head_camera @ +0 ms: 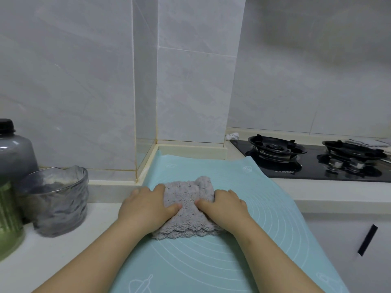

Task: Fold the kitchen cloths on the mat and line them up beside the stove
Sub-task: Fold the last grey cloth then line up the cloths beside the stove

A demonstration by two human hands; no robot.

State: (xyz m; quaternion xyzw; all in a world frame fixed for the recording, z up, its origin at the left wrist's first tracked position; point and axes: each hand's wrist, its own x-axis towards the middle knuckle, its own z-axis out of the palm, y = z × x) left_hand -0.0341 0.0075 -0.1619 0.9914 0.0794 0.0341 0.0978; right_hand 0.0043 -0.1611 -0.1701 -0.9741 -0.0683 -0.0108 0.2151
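A grey fluffy kitchen cloth (186, 199), folded into a thick bundle, lies in the middle of the light blue mat (243, 246). My left hand (146, 206) rests on its left side and my right hand (224, 205) on its right side. Both thumbs press on the top of the cloth, and the fingers lie over its outer edges. The black gas stove (313, 159) sits to the right, behind the mat. Another grey cloth (368, 142) lies at the far right behind the stove.
A glass bowl (59, 199) holding a grey cloth stands on the counter at the left, next to a dark bottle (12, 149) and a green container (8, 218). A small white crumpled scrap (232, 135) lies by the wall. A cabinet door with a black handle (367, 240) is at the lower right.
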